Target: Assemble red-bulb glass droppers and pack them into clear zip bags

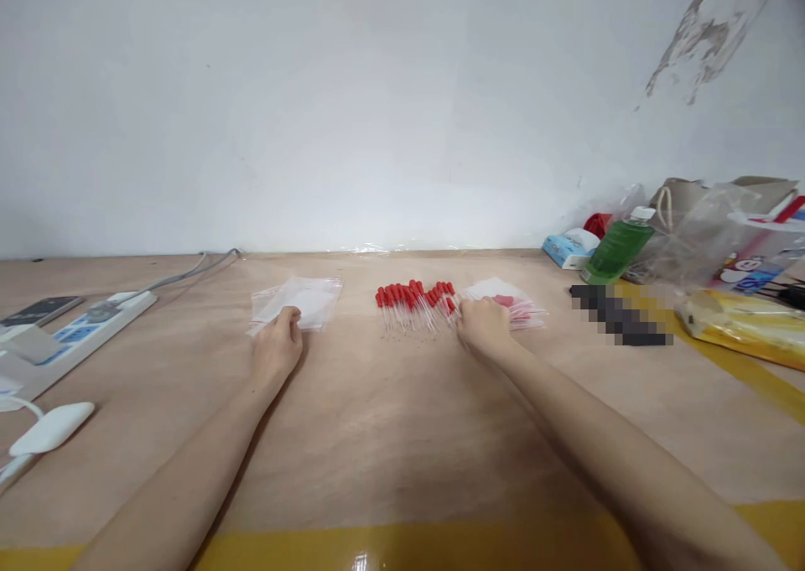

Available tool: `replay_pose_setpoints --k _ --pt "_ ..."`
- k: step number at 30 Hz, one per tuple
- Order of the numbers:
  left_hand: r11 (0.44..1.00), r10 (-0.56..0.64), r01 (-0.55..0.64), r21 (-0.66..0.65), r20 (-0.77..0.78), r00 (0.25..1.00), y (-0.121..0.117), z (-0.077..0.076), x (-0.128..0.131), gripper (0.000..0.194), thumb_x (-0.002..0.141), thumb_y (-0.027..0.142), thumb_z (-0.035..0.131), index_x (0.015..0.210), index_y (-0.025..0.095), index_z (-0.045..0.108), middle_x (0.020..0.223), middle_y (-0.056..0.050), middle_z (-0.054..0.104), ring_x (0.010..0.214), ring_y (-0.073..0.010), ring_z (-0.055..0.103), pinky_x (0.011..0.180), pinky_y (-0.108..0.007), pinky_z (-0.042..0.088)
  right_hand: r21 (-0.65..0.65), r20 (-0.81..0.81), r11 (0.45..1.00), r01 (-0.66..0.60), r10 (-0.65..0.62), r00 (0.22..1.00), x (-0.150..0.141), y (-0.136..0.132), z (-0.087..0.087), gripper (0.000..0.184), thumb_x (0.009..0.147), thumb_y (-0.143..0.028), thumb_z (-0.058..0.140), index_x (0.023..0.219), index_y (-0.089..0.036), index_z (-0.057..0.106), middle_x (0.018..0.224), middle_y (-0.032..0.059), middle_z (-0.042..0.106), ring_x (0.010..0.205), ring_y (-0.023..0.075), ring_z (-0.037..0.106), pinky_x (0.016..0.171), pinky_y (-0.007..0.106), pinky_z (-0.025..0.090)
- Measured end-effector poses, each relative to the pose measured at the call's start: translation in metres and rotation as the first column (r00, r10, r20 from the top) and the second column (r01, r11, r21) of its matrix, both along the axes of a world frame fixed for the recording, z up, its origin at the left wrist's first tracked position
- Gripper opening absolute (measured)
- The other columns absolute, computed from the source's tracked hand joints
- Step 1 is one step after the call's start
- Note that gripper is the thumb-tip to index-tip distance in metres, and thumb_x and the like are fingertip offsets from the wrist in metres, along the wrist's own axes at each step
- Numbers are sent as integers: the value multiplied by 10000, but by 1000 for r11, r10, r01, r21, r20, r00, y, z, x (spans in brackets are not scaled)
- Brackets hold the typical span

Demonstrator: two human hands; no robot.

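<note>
My left hand (277, 349) rests at the near edge of a pile of clear plastic zip bags (314, 294), its fingers curled against the top bag. Several droppers with red bulbs and thin clear stems (408, 297) lie side by side in the middle, bulbs towards the wall. At the right end of that row is my right hand (487, 328), fingers closed and pointing down; what they hold is hidden. Just behind it lies another pile of zip bags (525, 313), with red showing through the plastic.
On the left lie a power strip (119, 309), a phone (41, 309) and a white plug-like piece (54, 428). To the right stand a tissue pack (566, 251), a green bottle (620, 248) and a cup (760, 252), with a yellow packet (748, 328) in front. Yellow tape (377, 546) runs along the near edge.
</note>
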State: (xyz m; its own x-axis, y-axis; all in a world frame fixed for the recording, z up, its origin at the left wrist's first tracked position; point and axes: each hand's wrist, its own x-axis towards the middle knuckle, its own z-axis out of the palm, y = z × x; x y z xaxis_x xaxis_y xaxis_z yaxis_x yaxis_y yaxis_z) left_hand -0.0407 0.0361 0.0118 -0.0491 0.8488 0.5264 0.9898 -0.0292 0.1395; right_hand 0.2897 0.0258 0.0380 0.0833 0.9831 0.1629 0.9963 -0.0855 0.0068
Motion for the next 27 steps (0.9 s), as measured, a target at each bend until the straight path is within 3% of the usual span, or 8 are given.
replay_pose_setpoints --k 6,10,13,16,18,21,24,27 --pt "907 -386 372 199 38 922 -25 2 20 240 842 213 379 997 198 561 981 -38 661 856 -168 620 738 -266 465 -52 -88 995 87 -92 992 -4 11 -5 253 788 -188 435 977 -92 573 928 190 634 882 273 600 696 340 436" --pt "569 -820 822 10 -77 568 -51 -1 44 297 840 149 373 1045 221 575 963 -27 669 883 -155 617 771 -279 482 -25 -118 994 106 -108 987 -7 10 -6 277 778 -187 426 1023 -81 502 928 184 627 880 273 604 701 340 432" --pt "347 -935 928 -134 29 354 -66 0 58 286 849 167 402 1070 216 576 933 -33 673 873 -157 613 833 -308 466 -10 -126 995 98 -99 987 -4 5 3 286 764 -196 437 1021 -83 490 933 182 622 891 282 597 701 347 429" --pt "240 -943 942 -234 176 284 -75 5 68 296 831 267 475 1105 197 561 1003 -62 647 942 -183 586 862 -330 459 -57 -164 997 52 -61 985 9 -3 16 277 769 -248 442 995 -106 517 938 177 621 908 298 584 713 364 424" --pt "269 -924 934 -236 212 319 -79 8 72 347 809 345 512 1121 198 557 1087 -78 610 1052 -220 527 915 -378 427 -57 -235 998 13 -26 972 23 -9 22 285 775 -250 435 1004 -108 527 962 183 610 934 300 567 733 371 418" --pt "474 -832 847 -241 191 521 -85 6 77 378 841 380 466 1185 232 515 1253 -77 492 1199 -245 391 988 -441 349 52 -473 998 -47 67 878 41 -19 18 422 780 -218 424 1179 -82 413 901 153 605 850 245 584 703 336 437" --pt "594 -737 744 -305 164 656 -90 -1 82 410 876 384 400 1262 250 436 1380 -78 334 1270 -255 286 1024 -471 286 156 -807 981 -113 193 557 41 -35 -1 695 757 -240 461 1341 -142 98 727 16 561 553 148 564 508 264 453" --pt "558 -753 744 -368 152 640 -88 -5 83 434 880 402 389 1294 272 389 1398 -67 310 1291 -254 248 1043 -490 236 238 -950 965 -109 254 179 25 -49 -28 821 707 -258 516 1335 -253 -13 698 -55 495 423 100 517 381 220 432"
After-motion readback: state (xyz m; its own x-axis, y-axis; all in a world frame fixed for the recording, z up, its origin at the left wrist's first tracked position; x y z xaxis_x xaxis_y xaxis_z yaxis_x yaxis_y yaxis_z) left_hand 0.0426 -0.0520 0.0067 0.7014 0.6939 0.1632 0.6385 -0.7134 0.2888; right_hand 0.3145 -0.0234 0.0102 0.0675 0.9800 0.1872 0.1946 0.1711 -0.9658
